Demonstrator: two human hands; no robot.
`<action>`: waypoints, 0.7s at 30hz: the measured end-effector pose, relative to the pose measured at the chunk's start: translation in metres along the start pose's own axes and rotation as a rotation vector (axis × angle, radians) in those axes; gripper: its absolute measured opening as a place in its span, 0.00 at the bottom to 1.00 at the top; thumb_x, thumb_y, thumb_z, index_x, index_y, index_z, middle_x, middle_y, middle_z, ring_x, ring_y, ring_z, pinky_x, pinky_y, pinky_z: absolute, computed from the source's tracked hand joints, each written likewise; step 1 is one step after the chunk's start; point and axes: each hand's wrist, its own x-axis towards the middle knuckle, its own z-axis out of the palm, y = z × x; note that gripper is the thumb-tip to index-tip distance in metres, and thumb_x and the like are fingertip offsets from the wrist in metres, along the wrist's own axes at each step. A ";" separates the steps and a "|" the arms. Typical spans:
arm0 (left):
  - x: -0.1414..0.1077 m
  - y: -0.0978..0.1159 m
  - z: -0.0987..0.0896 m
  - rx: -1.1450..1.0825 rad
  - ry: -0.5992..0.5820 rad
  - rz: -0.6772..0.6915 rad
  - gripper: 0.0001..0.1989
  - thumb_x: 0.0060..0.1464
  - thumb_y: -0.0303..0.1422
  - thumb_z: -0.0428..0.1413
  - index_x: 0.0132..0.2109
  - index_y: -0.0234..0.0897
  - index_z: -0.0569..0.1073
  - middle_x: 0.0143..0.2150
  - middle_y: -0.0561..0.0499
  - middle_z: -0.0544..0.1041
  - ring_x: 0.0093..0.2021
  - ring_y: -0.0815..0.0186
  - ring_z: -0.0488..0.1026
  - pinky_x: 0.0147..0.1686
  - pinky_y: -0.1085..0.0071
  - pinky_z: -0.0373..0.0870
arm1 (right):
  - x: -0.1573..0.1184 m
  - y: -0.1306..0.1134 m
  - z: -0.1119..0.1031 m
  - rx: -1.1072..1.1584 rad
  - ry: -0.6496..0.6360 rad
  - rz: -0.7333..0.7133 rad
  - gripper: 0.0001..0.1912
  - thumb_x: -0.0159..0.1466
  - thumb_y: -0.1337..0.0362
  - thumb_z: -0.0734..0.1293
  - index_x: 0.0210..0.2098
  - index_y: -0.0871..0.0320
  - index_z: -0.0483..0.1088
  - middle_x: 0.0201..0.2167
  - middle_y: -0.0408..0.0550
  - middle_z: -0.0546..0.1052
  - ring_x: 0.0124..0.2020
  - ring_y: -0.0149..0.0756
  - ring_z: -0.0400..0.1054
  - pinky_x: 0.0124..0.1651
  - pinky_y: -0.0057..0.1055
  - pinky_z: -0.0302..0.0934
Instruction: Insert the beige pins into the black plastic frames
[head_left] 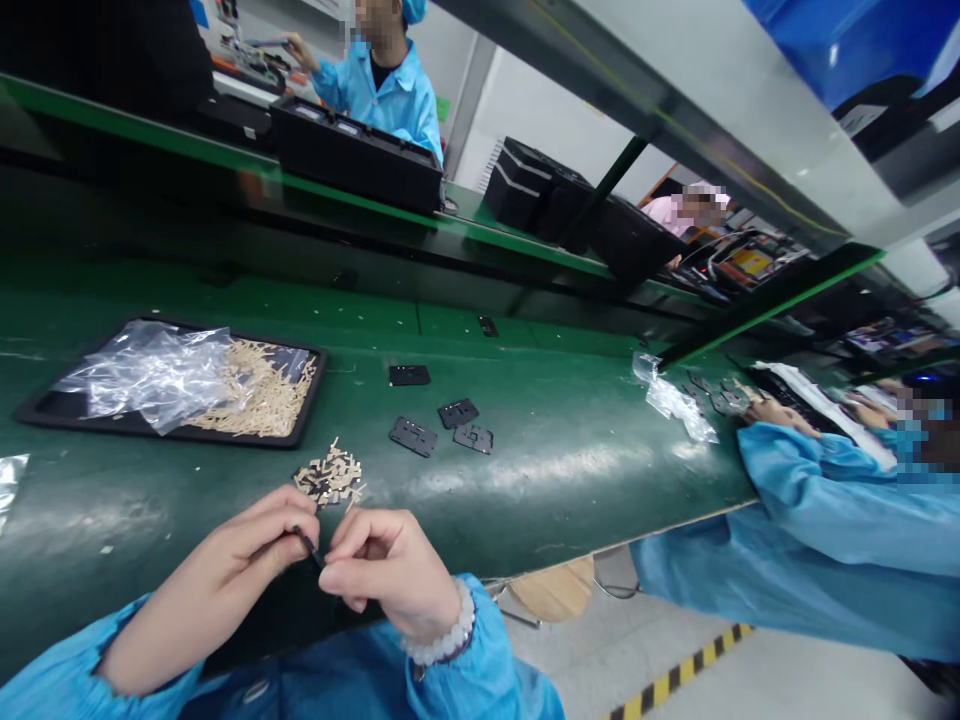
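My left hand (259, 540) grips a thin black plastic plate (309, 545), turned nearly edge-on to me. My right hand (382, 560), with a beaded bracelet at the wrist, is closed in a pinch at the plate's right end. Whatever lies between its fingertips is hidden. Just beyond both hands is a small heap of beige and black strips (330, 474) on the green bench. Farther off lie several flat black plates with cut-outs, among them a dark plate (413, 436), a greyer plate (473, 438) and a plain-looking plate (409, 375).
To the left, a black tray (300, 425) holds many beige strips (259, 400) and clear plastic bags (157, 370). Black boxes (356, 150) line the shelf behind. A co-worker's sleeve (832, 480) and a plastic bag (679, 405) are at right. The green bench (540, 470) ends at its near edge.
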 end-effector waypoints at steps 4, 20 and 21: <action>0.003 0.002 -0.003 0.009 -0.084 0.001 0.14 0.62 0.38 0.53 0.29 0.46 0.75 0.33 0.55 0.78 0.34 0.68 0.77 0.35 0.81 0.71 | -0.002 -0.006 -0.004 -0.093 -0.020 0.053 0.21 0.39 0.60 0.86 0.20 0.59 0.73 0.18 0.35 0.73 0.15 0.20 0.61 0.18 0.21 0.55; 0.001 0.010 -0.013 0.133 -0.207 -0.016 0.17 0.64 0.41 0.48 0.30 0.47 0.76 0.33 0.53 0.77 0.30 0.67 0.75 0.31 0.79 0.71 | -0.002 -0.013 -0.014 -0.185 -0.123 0.194 0.22 0.36 0.56 0.86 0.22 0.60 0.75 0.20 0.38 0.75 0.19 0.24 0.66 0.22 0.23 0.57; 0.000 0.011 -0.013 0.140 -0.212 -0.017 0.17 0.64 0.41 0.48 0.30 0.47 0.76 0.34 0.53 0.77 0.30 0.67 0.75 0.31 0.80 0.70 | -0.002 -0.013 -0.014 -0.187 -0.127 0.196 0.22 0.36 0.56 0.86 0.22 0.60 0.75 0.20 0.38 0.75 0.19 0.24 0.66 0.22 0.23 0.57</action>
